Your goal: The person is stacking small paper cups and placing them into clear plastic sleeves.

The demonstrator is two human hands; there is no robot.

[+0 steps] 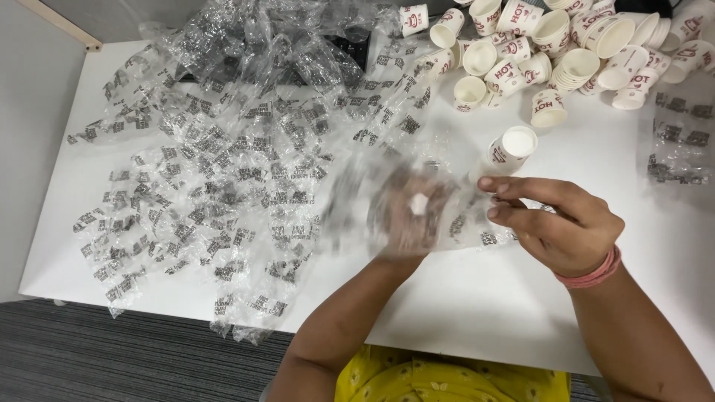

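Left hand [408,216] was blurred, grip unclear; right hand [555,223] fingers pinched clear wrapper [462,223]; cup stack [510,149] might slip out, topple.

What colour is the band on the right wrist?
Pink: the wristband sits just behind the right hand, seen in the head view.

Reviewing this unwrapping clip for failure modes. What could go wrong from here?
1. The left hand is motion-blurred inside the clear wrapper; a hard tug could knock over the paper cup beside the right hand.
2. The pile of loose wrappers reaches the table edge and could slide off.
3. The crowded heap of cups might get scattered.
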